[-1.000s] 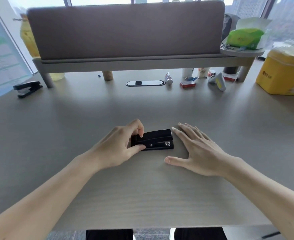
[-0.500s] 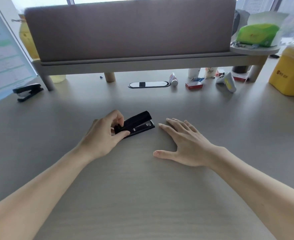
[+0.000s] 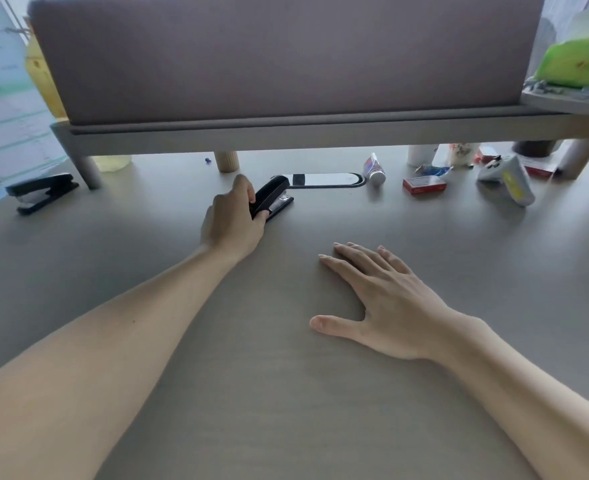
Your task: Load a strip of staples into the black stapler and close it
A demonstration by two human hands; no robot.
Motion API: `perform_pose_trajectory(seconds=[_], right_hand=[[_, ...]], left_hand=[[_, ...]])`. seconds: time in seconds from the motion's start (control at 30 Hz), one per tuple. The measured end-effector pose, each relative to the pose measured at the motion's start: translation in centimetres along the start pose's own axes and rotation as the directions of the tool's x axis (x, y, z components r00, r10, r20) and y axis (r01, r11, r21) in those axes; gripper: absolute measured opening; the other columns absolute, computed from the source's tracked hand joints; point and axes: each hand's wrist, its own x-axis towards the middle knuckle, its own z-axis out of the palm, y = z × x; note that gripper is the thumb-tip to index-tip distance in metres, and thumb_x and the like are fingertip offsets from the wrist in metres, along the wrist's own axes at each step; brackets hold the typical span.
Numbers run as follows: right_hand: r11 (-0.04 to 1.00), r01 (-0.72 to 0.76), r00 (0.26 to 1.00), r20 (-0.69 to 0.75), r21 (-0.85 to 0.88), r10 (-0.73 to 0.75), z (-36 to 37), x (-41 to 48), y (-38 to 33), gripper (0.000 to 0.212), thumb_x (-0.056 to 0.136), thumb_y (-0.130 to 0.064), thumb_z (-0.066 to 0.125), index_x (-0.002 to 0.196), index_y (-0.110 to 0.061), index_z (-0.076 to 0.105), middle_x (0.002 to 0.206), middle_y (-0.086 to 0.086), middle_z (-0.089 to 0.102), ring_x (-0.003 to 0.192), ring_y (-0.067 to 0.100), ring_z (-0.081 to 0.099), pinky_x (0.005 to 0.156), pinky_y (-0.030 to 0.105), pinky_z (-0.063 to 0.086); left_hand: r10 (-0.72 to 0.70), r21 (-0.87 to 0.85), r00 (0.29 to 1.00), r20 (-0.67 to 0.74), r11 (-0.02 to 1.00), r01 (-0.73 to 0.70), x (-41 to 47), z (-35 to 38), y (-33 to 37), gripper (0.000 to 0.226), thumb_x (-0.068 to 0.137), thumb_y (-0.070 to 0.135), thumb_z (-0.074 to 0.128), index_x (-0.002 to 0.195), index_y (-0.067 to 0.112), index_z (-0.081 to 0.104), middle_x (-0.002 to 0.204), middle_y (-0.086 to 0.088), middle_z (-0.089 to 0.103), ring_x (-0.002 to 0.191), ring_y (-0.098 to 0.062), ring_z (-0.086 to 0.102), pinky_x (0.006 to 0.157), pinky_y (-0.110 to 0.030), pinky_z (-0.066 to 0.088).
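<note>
The black stapler (image 3: 273,199) lies closed on the grey desk, angled up to the right, far from me near the oval cable port. My left hand (image 3: 232,220) is stretched out and grips the stapler's near end, fingers over its top and thumb at its side. My right hand (image 3: 379,299) rests flat on the desk nearer to me, palm down, fingers spread, holding nothing. A small red box (image 3: 424,184) that looks like a staple box lies to the right of the port. No loose staple strip shows.
A second black stapler (image 3: 40,192) sits at the far left. A raised shelf with a grey screen (image 3: 286,60) spans the back on legs (image 3: 227,161). A small tube (image 3: 374,168), a white tape dispenser (image 3: 509,180) and small containers crowd the back right.
My left hand has carried the stapler away from me toward the back of the desk, turning it diagonal. My right hand stayed flat on the desk, now well apart from the stapler.
</note>
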Motion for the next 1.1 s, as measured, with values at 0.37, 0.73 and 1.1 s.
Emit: perform_pose_trajectory(seconds=[0.37, 0.73, 1.1], right_hand=[[1.000, 0.008, 1.000, -0.021, 0.011, -0.008, 0.4, 0.2, 0.4, 0.110, 0.073, -0.100, 0.016, 0.166, -0.043, 0.009, 0.175, -0.019, 0.002, 0.160, 0.000, -0.007, 0.133, 0.039, -0.001], [1.000, 0.023, 1.000, -0.008, -0.003, -0.023, 0.2, 0.3, 0.4, 0.120, 0.064, -0.102, 0.004, 0.166, -0.040, 0.011, 0.176, -0.016, 0.004, 0.161, 0.002, -0.006, 0.133, 0.039, -0.003], [1.000, 0.015, 1.000, -0.009, -0.015, -0.015, -0.3, -4.3, -1.5, 0.112, 0.071, -0.096, 0.014, 0.166, -0.036, 0.020, 0.176, -0.010, 0.013, 0.162, 0.007, 0.004, 0.132, 0.033, 0.000]], left_hand=[[0.048, 0.038, 0.999, 0.003, 0.998, -0.048, 2.3, 1.6, 0.1, 0.032, 0.094, 0.024, 0.070, 0.115, 0.011, 0.050, 0.108, -0.016, 0.069, 0.092, -0.042, 0.063, 0.074, -0.040, 0.047], [0.245, 0.046, 0.969, 0.030, 0.968, -0.246, -0.9, -0.3, 0.5, 0.048, 0.091, 0.041, 0.070, 0.126, 0.013, 0.052, 0.128, -0.009, 0.063, 0.116, -0.033, 0.056, 0.095, -0.040, 0.039], [0.311, 0.082, 0.815, 0.490, 0.914, -0.398, -15.0, -5.4, 1.4, 0.082, 0.093, 0.074, 0.035, 0.163, 0.033, 0.026, 0.174, 0.009, 0.020, 0.161, -0.011, 0.014, 0.130, -0.038, 0.014]])
